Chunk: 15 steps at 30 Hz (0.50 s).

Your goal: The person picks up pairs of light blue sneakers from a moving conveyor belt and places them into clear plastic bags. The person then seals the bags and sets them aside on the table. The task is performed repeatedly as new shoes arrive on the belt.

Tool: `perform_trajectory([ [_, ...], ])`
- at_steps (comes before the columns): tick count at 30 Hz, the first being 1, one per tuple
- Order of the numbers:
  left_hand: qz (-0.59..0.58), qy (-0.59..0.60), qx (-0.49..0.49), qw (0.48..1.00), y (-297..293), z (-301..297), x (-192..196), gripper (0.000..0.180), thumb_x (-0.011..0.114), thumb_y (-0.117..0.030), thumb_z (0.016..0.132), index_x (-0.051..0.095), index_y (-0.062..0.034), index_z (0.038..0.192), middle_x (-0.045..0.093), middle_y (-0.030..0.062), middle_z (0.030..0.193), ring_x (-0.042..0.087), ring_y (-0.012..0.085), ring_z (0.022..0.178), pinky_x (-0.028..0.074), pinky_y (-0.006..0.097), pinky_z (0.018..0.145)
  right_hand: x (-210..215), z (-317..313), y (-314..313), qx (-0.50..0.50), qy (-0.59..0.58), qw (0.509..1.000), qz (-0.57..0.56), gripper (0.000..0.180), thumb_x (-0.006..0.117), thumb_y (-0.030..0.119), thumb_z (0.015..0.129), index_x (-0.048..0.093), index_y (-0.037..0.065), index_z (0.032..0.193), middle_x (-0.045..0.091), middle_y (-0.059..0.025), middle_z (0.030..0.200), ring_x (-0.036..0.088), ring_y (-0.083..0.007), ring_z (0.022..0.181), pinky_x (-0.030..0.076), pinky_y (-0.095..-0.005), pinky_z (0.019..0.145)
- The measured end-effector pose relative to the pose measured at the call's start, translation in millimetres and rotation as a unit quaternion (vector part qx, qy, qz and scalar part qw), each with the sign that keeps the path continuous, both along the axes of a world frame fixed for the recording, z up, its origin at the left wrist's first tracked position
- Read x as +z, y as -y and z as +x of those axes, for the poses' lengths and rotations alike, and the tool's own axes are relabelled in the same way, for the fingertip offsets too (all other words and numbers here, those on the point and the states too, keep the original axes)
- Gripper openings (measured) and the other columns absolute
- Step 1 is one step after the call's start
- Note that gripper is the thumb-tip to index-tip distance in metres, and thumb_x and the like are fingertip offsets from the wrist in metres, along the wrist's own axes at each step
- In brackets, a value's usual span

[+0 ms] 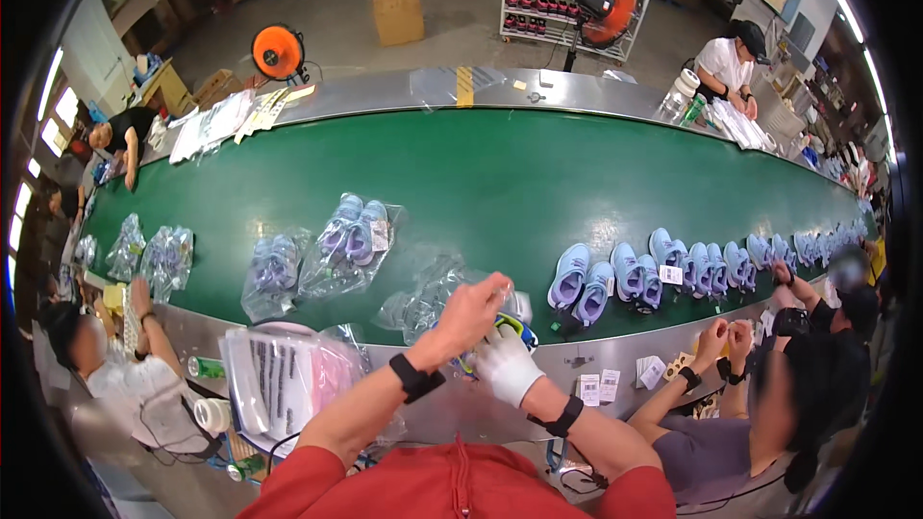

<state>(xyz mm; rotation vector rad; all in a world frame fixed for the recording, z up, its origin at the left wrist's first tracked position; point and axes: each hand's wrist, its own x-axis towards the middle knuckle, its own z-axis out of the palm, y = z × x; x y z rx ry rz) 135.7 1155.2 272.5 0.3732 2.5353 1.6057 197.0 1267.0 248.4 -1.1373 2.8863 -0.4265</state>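
Note:
Over the near edge of the belt, my bare left hand is closed, fingertips pinched together. Whatever it pinches is too small to make out. Close beside it, my right hand wears a white glove and is curled against a small blue and lime-green object, mostly hidden by the hands. A clear plastic bag lies crumpled just left of my left hand; its contents are hard to see. To the right stand loose light-blue sneakers in pairs. Bagged light-blue sneakers lie to the left.
The green conveyor belt runs across the view. A stack of clear bags sits at near left. White tags lie on the metal edge. Co-workers sit close on both sides; others work across the belt.

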Motion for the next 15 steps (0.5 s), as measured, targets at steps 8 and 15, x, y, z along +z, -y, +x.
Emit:
perform_trajectory([
  [8,-0.164,-0.096,-0.205,0.960,-16.0,35.1,7.0,0.012,0.050,-0.015,0.085,0.055,-0.0045,0.085,0.057,0.0210,0.067,0.056,0.0412,0.064,0.044,0.048,0.056,-41.5,3.6,7.7,0.123,-0.029,0.985,-0.120,0.023,0.064,0.029,0.069,0.066,0.008,0.078,0.063,-0.0107,0.083,0.059,-0.0283,0.088,0.045,-0.0438,0.075],
  [15,-0.184,-0.031,-0.060,0.981,27.4,-11.8,6.3,0.018,0.052,-0.020,0.084,0.057,-0.0027,0.085,0.061,0.0205,0.075,0.059,0.0409,0.073,0.047,0.048,0.062,28.6,10.6,29.5,0.134,0.001,0.991,-0.003,0.026,0.067,0.035,0.064,0.064,0.009,0.061,0.060,-0.0083,0.065,0.057,-0.0262,0.069,0.042,-0.0390,0.061],
])
